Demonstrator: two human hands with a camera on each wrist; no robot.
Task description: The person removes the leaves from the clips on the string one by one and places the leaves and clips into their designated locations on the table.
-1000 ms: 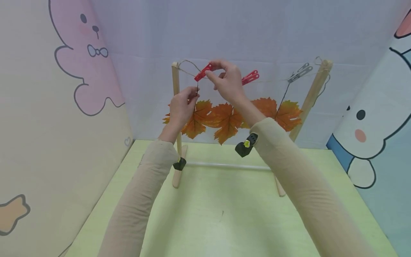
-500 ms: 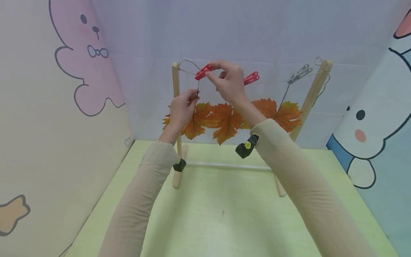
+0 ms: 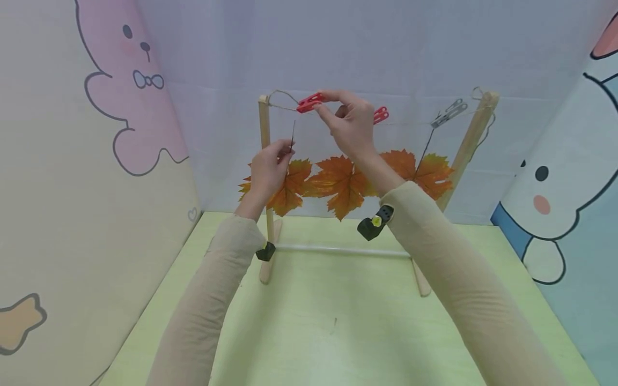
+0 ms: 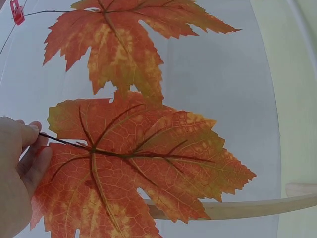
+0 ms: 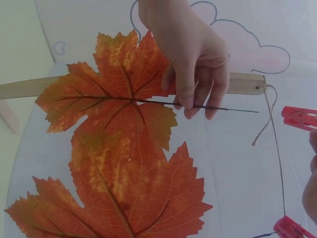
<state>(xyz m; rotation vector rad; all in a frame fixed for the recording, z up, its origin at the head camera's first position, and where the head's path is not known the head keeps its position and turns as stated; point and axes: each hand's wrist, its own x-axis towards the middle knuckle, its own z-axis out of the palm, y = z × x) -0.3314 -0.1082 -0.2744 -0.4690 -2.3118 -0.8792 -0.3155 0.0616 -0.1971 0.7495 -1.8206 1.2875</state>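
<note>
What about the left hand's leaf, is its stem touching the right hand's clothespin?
No, the right wrist view shows a gap between the stem and the red clothespin.

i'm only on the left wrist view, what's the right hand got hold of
Observer: The right hand pinches a red plastic clothes peg.
Operator: does the thin dark stem of the orange-red, maple-shaped leaf in the left hand reach that peg
Observer: No. In the right wrist view, the tip of the stem ends in open air, apart from the peg.
</note>
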